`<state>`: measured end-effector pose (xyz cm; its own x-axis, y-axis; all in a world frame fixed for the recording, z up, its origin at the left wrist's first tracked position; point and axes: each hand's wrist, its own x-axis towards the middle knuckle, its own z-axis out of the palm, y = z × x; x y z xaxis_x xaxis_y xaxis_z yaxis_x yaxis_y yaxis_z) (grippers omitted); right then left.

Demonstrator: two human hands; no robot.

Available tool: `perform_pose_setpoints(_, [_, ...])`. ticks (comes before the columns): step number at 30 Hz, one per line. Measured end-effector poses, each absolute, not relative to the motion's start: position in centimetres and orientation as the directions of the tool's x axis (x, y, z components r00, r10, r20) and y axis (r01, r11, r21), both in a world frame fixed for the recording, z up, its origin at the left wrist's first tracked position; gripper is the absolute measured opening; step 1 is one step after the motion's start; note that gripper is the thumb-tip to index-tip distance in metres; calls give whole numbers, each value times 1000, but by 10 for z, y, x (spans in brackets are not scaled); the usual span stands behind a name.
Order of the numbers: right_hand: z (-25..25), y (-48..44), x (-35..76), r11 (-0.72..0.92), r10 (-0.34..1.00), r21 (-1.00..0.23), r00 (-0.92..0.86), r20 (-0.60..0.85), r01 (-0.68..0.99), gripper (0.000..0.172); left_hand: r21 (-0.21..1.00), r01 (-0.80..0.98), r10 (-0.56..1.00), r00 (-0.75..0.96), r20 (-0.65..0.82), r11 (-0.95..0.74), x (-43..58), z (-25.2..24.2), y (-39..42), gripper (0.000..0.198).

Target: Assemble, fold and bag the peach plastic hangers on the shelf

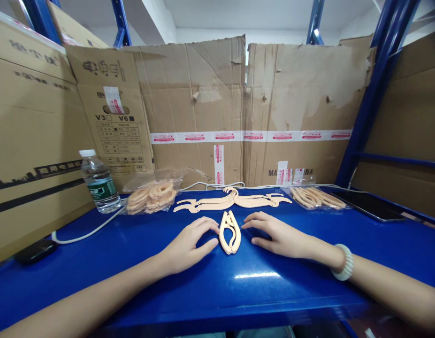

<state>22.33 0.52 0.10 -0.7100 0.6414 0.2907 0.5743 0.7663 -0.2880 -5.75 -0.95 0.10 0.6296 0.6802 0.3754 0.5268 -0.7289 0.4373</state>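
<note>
A folded cream plastic clothes hanger [223,241] lies on the blue tabletop between my two hands, its arms pointing away from me. My left hand [192,244] rests just left of it, fingers apart, fingertips at or very near its edge; I cannot tell if they touch. On the other side my right hand [278,234] lies a little apart from the hanger, fingers spread and holding nothing. Behind the folded one, several unfolded hangers [217,203] lie stacked with their hooks toward the back.
A clear bag of folded hangers [152,195] sits at back left beside a water bottle [99,183]. Another bag of hangers [317,197] and a dark tablet [370,206] are at right. A white cable [87,236] runs to a black device [36,251]. Cardboard [196,108] walls the back.
</note>
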Motion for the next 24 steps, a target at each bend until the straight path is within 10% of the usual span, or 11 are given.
perform_pose_setpoints(24, [3, 3, 224, 770, 637, -275, -719, 278, 576, 32, 441, 532, 689, 611, 390, -722, -57, 3, -11, 17])
